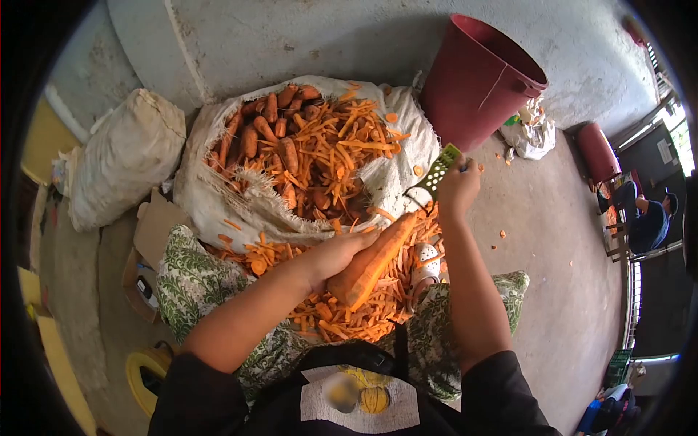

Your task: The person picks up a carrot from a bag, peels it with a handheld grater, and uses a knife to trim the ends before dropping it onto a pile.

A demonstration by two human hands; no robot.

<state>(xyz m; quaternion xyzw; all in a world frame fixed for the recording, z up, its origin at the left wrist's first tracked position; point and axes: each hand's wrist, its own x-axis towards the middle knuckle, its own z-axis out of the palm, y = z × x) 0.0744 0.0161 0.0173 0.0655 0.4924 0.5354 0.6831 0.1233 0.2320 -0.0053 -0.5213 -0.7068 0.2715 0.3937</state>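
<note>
A large, partly peeled carrot (373, 270) lies in my left hand (342, 256), its narrow end pointing up and to the right. My right hand (460, 190) is closed on a green peeler (438, 172) with holes in its blade, close to the carrot's tip. Beyond my hands, an open white sack (211, 156) holds unpeeled carrots (289, 154) and many orange peelings (349, 138). More peelings (342, 320) are heaped on the floor between my legs, below the carrot.
A tall red bin (472, 87) stands by the wall, with a white bag (534, 138) beside it. At the left are a full sack (131, 156) and a cardboard box (149, 240). Another person (651, 221) sits far right near a red container (598, 151).
</note>
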